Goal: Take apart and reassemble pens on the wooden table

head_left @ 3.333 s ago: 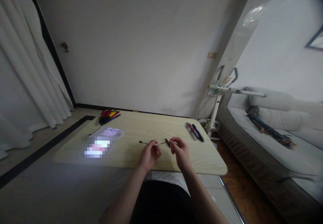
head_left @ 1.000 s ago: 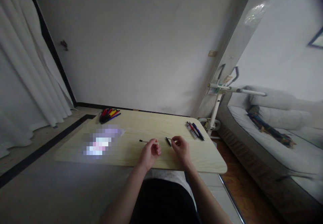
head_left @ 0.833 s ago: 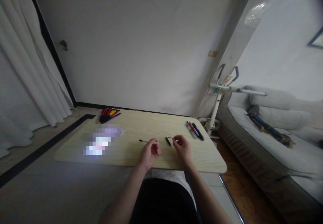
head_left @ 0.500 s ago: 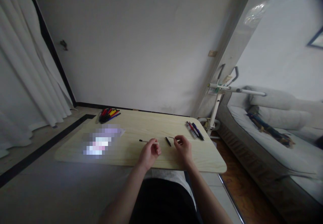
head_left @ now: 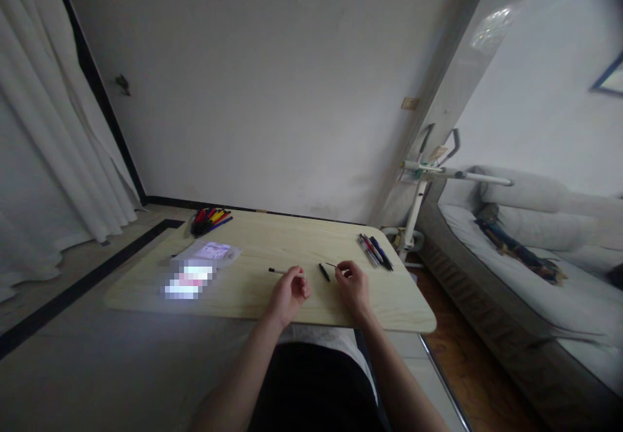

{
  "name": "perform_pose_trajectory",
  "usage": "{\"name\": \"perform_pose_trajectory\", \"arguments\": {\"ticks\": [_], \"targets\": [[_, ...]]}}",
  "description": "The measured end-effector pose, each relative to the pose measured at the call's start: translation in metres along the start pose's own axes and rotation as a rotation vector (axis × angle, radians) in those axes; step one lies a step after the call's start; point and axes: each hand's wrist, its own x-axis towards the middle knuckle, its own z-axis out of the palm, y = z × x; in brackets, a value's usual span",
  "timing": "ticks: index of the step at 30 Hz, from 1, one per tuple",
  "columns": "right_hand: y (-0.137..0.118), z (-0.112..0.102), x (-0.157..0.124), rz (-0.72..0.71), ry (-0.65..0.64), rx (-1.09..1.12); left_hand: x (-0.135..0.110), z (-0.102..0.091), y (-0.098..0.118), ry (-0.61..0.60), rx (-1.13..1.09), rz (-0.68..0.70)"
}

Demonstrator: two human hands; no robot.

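Note:
My left hand (head_left: 289, 293) rests on the light wooden table (head_left: 253, 296) with its fingers pinched round a thin pen barrel (head_left: 280, 271) whose dark tip points left. Just to the right, my right hand (head_left: 352, 284) is closed on a thin dark refill (head_left: 331, 264) that sticks out to the upper left. A small black pen part (head_left: 324, 272) lies on the table between the two hands, touching neither.
A bundle of red, yellow and dark pens (head_left: 210, 220) lies at the far left corner. A few pens (head_left: 375, 251) lie in a row at the far right. A flat packet (head_left: 200, 260) sits left of my hands. An exercise machine (head_left: 422, 182) and a sofa (head_left: 525, 257) stand to the right.
My hands were close together with the parts meeting. The right hand has since drawn the thin refill away to the right, leaving the black part on the table. The left hand has stayed put.

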Motion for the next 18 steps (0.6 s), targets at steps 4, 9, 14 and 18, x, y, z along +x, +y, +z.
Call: {"name": "perform_pose_trajectory", "arguments": {"ticks": [4,9,14,18], "targets": [[-0.0001,0.0001,-0.0001,-0.023,-0.01,-0.055,0.0005,-0.0015,-0.0006,-0.02,-0.006,-0.006],[0.0012,0.0019,-0.0004,-0.009,-0.024,-0.121,-0.0004,-0.0008,-0.0003,-0.012,0.005,-0.008],[0.0035,0.0028,-0.001,-0.005,-0.041,-0.147,-0.0004,0.0002,0.0004,0.002,0.009,-0.01],[0.0026,0.0021,-0.0019,-0.005,-0.045,-0.167,-0.0006,0.0004,0.0012,-0.004,0.007,-0.015]]}}
